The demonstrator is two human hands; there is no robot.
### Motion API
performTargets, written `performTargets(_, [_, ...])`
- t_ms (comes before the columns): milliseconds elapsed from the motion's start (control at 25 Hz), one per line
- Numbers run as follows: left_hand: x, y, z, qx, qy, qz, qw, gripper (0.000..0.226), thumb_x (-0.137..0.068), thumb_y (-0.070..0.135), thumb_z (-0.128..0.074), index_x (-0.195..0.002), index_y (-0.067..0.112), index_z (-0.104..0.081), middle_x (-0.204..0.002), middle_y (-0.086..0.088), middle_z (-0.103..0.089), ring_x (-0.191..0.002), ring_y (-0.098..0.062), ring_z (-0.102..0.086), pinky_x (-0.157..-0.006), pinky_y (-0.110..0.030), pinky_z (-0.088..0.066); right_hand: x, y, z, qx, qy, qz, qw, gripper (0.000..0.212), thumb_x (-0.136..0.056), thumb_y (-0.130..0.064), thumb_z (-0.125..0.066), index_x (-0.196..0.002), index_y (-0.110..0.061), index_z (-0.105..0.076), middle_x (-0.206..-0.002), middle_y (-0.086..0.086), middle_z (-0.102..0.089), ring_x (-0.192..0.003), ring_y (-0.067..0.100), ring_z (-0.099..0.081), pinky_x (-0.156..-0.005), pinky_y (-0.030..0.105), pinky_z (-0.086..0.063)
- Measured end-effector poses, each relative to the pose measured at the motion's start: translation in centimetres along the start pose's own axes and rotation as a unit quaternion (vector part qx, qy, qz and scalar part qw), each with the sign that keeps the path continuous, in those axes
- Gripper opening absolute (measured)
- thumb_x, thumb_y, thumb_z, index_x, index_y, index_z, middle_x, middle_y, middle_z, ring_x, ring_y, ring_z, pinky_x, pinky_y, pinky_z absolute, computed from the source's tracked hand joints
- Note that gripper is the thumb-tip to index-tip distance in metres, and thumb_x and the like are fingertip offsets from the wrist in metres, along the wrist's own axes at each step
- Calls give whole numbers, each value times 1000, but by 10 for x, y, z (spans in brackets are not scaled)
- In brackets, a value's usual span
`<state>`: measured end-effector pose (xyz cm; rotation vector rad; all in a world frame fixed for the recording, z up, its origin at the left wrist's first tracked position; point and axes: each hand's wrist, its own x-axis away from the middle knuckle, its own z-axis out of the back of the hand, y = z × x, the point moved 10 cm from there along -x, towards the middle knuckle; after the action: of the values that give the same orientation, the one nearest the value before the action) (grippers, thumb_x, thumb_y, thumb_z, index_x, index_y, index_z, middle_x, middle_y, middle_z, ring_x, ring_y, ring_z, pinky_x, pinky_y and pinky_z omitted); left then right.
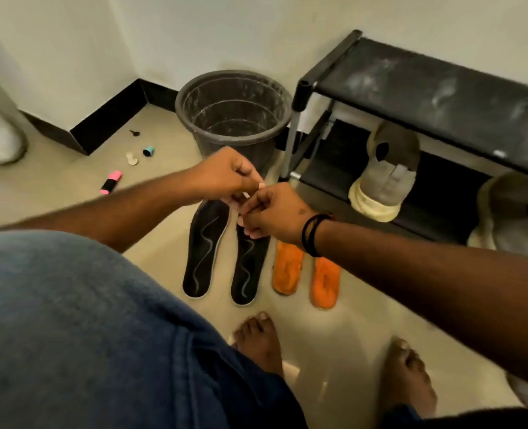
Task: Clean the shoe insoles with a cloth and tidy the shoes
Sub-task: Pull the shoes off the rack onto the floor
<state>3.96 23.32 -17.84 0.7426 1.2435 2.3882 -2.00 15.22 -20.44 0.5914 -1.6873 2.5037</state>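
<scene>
On floor ahead: black insoles (222,252) and orange insoles (306,275), side by side, heels toward me. Left hand (225,176) and right hand (272,215) both pinch something small and pale, can't identify. Advice: wipe heel to toe, press flat. Shoe (383,178) sits on rack (436,85).

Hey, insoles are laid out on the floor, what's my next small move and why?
Probably lower a hand to the leftmost black insole: both hands meet above the four insoles, pinching something small and pale, no cloth is clearly visible, and the shoes sit on the rack.
</scene>
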Motion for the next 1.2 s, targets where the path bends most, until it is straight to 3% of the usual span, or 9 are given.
performTargets(200, [-11, 141, -34, -139, -101, -69, 983, 15, -97, 15, -65, -101, 5, -75, -84, -15, -77, -75, -27, -76, -68, -34, -63, 66, -31, 115, 64, 124, 57, 989, 6, -82, -4, -71, -79, -10, -72, -76, 15, -73, -71, 29, -73, -68, 46, -62])
performTargets(400, [-33, 227, -117, -280, -45, -146, 948, 13, -91, 26, -74, -93, 14, -77, -82, -4, -76, -69, -19, -74, -64, -32, -63, 144, -9, 215, 211, 178, 31, 961, 10, -78, -13, -79, -85, -12, -72, -78, 4, -74, -73, 23, -73, -71, 41, -62])
performTargets(560, [-61, 225, -150, -340, 67, -114, 931, 43, -75, 43, -85, -107, 16, -73, -105, -7, -72, -96, -28, -69, -82, -43, -59, 189, 5, 266, 397, 142, 15, 907, 25, -82, -28, -77, -104, -19, -69, -95, -4, -73, -85, 10, -68, -80, 25, -54])
performTargets(680, [-68, 199, -166, -361, 96, -62, 925, 71, -72, 46, -85, -133, 20, -59, -141, -16, -46, -127, -42, -48, -98, -50, -51, 206, 26, 288, 473, 118, 15, 873, 37, -86, -32, -72, -119, -17, -65, -114, -4, -68, -98, 8, -62, -85, 22, -48])
performTargets(760, [-76, 181, -167, -345, 108, -23, 932, 81, -70, 45, -88, -138, 21, -51, -146, -18, -33, -130, -46, -40, -103, -54, -47, 211, 45, 293, 511, 107, 16, 853, 44, -88, -34, -69, -127, -18, -60, -124, -4, -60, -105, 8, -55, -86, 18, -40])
performTargets(920, [-88, 153, -166, -279, 90, 4, 956, 82, -62, 41, -93, -130, 21, -54, -131, -14, -55, -118, -38, -57, -93, -48, -52, 215, 90, 314, 568, 192, -39, 800, 52, -81, -45, -66, -125, -20, -54, -126, 4, -56, -116, 26, -52, -93, 37, -47])
performTargets(1040, [-84, 151, -168, -275, 129, -22, 953, 65, -69, 31, -90, -123, 20, -55, -120, -12, -63, -111, -36, -62, -87, -47, -54, 216, 127, 327, 491, 234, -117, 831, 53, -72, -44, -68, -117, -20, -52, -113, 7, -61, -104, 30, -58, -81, 41, -54])
performTargets(1120, [-84, 153, -170, -290, 140, -22, 946, 60, -71, 30, -89, -121, 21, -57, -120, -10, -64, -112, -36, -62, -85, -46, -54, 205, 132, 328, 431, 218, -122, 867, 38, -70, -33, -73, -102, -19, -56, -94, 5, -65, -86, 25, -63, -68, 37, -55])
performTargets(1200, [-83, 160, -169, -277, 144, -17, 950, 52, -72, 28, -89, -115, 20, -61, -116, -9, -66, -110, -35, -64, -84, -44, -54, 197, 124, 330, 432, 196, -123, 872, 26, -69, -26, -78, -86, -16, -60, -80, 3, -65, -72, 20, -63, -56, 29, -49])
